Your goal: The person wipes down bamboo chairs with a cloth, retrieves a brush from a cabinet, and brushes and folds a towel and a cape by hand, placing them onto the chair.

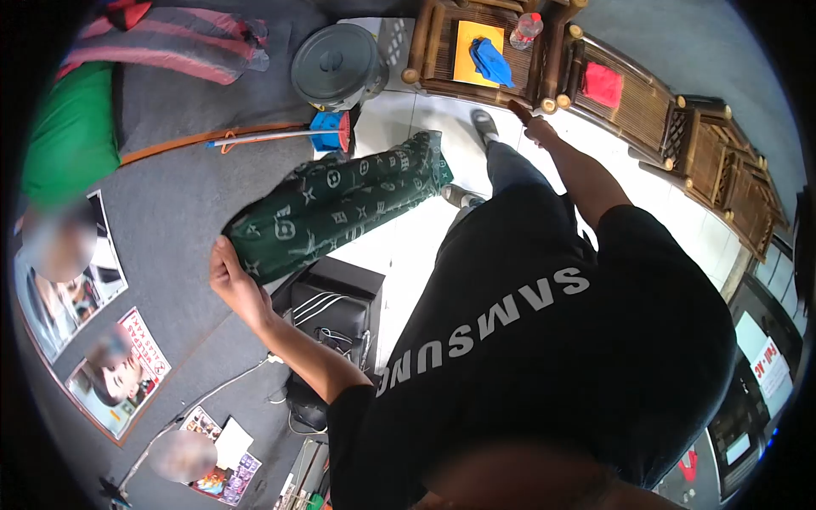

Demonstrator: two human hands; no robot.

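My left hand (234,276) is closed on one corner of a dark green cloth (331,204) with a white monogram pattern. The cloth stretches out from my fingers across the tiled floor toward my feet. Over on the right, my right hand (541,132) is closed around a slim brown piece (518,110), whose kind I cannot make out. That hand is near the front edge of a bamboo table (438,64). On the table lie a yellow sheet (467,51) and a crumpled blue cloth (491,64), with a plastic bottle (527,31) beside them.
A grey lidded bin (336,64) and a blue dustpan (327,132) stand ahead. Bamboo seating (629,102) with a red cloth (603,85) lines the right. Black equipment with cables (331,314) stands by my left arm. Posters (127,374) hang on the grey wall.
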